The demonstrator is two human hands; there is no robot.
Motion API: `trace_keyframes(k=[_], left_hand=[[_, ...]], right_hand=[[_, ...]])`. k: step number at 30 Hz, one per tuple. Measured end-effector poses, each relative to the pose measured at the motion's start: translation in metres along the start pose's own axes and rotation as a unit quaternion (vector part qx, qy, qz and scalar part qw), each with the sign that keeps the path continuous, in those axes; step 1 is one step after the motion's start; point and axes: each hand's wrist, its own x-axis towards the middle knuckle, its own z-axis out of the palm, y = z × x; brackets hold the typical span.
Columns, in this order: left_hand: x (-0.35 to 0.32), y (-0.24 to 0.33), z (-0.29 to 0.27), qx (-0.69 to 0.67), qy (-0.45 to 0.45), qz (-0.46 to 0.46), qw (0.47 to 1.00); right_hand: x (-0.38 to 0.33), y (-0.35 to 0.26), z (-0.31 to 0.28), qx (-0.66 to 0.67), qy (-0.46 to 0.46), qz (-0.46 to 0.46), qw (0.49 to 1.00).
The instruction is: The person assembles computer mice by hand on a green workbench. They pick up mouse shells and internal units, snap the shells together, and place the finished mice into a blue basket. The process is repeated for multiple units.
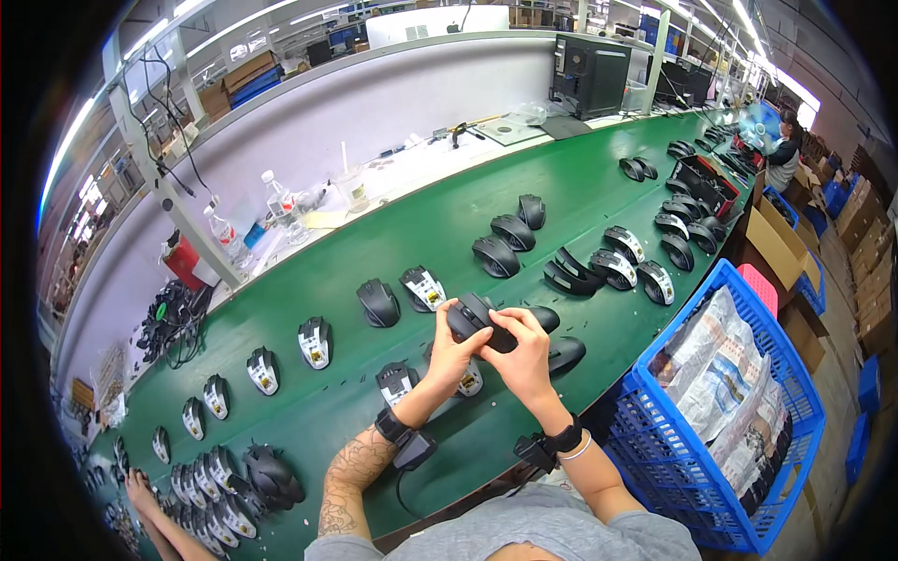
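Note:
A black computer mouse [472,316] is held up over the green bench, gripped from both sides. My left hand [451,353] closes on its left side, and my right hand [522,353] pinches its right side, thumbs near each other. Below my left hand lie mouse bodies with white and black insides bare, one of them an opened mouse [397,381]. Just beyond my hands are another opened mouse [424,288] and a black covered mouse [378,303]. Dark mouse shells [566,355] rest right of my right hand, partly hidden by it.
A blue crate [655,411] lined with printed sacks stands at my right. Mice in rows lie along the green bench [355,234]. Another person's hand [142,494] reaches in at the lower left. Plastic bottles [285,208] stand on the back ledge; a person [784,154] sits far right.

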Motion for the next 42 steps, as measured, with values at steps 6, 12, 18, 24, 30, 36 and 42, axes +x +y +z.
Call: trace_keyframes(k=[6,12,18,24,30,36,42], left_hand=[[0.007,-0.003,-0.008,-0.037,0.066,0.043,0.996],[0.007,0.005,-0.004,-0.057,0.043,0.091,0.993],[0.007,0.000,-0.006,-0.043,0.029,0.084,0.995],[0.006,-0.010,-0.008,-0.039,0.061,0.048,0.996],[0.024,-0.006,-0.036,-0.144,0.048,-0.190,0.970],[0.027,0.014,-0.022,-0.166,-0.019,-0.219,0.961],[0.043,0.017,-0.017,-0.168,0.005,-0.215,0.962]], right_hand=[[-0.004,-0.006,-0.001,-0.029,0.026,-0.053,0.998],[-0.014,0.044,0.004,0.367,-0.031,0.268,0.890],[-0.017,0.049,0.012,0.482,-0.015,0.282,0.829],[-0.021,0.059,0.015,0.469,-0.005,0.304,0.829],[-0.014,0.064,0.007,0.388,-0.004,0.326,0.862],[0.002,0.066,-0.007,0.382,-0.009,0.368,0.848],[0.028,0.079,-0.020,0.137,-0.004,0.181,0.974]])
